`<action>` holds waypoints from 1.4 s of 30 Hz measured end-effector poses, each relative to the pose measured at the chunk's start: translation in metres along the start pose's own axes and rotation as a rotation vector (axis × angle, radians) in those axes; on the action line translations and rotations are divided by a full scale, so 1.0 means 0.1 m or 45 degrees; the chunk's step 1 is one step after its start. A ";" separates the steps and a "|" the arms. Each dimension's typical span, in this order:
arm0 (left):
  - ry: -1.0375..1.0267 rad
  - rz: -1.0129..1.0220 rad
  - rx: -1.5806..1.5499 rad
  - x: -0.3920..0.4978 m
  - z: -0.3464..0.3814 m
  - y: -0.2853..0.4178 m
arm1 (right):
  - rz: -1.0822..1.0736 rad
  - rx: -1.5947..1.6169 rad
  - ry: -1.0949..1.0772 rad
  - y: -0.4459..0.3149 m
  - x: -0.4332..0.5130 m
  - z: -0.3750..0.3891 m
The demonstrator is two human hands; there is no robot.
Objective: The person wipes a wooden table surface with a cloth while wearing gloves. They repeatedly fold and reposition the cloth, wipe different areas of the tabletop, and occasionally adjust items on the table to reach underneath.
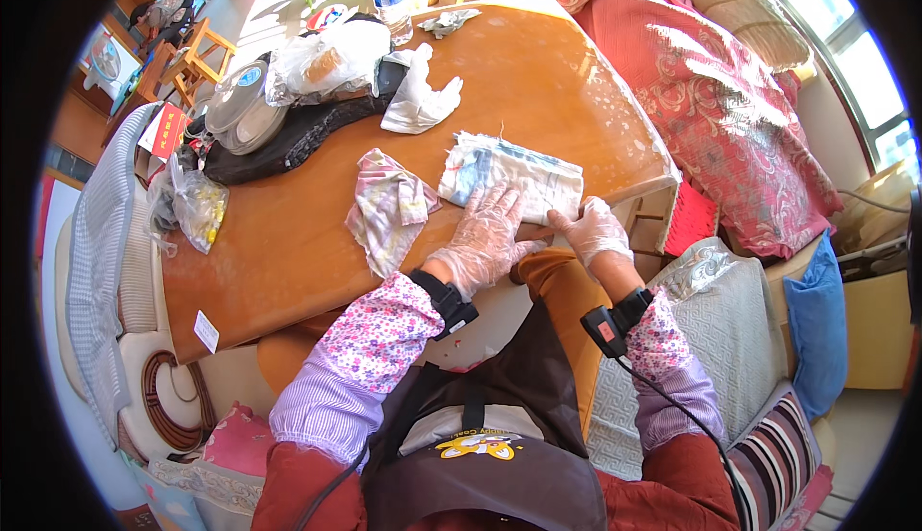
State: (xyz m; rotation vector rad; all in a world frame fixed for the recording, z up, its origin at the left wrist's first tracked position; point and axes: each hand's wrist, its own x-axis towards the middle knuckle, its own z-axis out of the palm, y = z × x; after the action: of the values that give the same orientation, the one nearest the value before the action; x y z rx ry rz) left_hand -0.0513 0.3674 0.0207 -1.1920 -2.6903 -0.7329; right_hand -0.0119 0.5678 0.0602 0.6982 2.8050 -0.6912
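Note:
A folded white cloth [551, 178] with blue patches and a frayed far edge lies near the front edge of the wooden table [504, 70]. My left hand [486, 239], in a clear plastic glove, rests flat on its near side with the fingers spread. At the cloth's near right corner is my right hand [598, 232], gloved the same way, with its thumb and curled fingers around that corner; the fingertips are partly hidden. A crumpled pink and yellow checked cloth [389, 203] lies to the left of my left hand.
Farther back sit a white rag [421, 99], a water bottle [390, 2], a crumpled grey wad [448, 22] and a black tray [310, 131] bearing round lidded containers [245, 110] and plastic bags [331, 59]. A bag of yellow items [202, 207] lies left. Sofas flank the table.

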 end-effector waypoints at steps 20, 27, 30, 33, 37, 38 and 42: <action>0.853 -0.581 0.035 -1.70 -1.28 -1.31 | -0.920 0.283 0.278 -1.29 0.06 0.56; 0.504 -0.819 0.423 -2.52 -1.47 -1.74 | -1.050 -0.265 0.068 -0.87 0.21 0.57; 0.371 -0.714 0.474 -2.61 -1.49 -1.82 | -1.086 -0.340 0.266 -0.89 0.29 0.72; 0.224 -0.651 0.591 -2.64 -1.52 -1.86 | -1.293 -0.256 0.475 -0.89 0.59 0.75; 0.032 -0.652 0.666 -2.67 -1.54 -1.84 | -1.100 0.912 0.013 -0.93 1.17 0.64; 0.039 -0.663 0.664 -2.67 -1.54 -1.82 | -0.988 1.042 0.022 -0.98 1.36 0.53; -0.017 -0.716 0.647 -2.63 -1.56 -1.77 | -1.217 0.635 0.625 -1.50 2.16 0.07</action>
State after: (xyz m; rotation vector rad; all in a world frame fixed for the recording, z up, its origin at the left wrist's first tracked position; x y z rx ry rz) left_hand -0.0128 0.0160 0.0143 -0.3284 -2.9706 -0.0502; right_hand -0.2723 0.5339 0.0555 -0.6167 3.3657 -1.5711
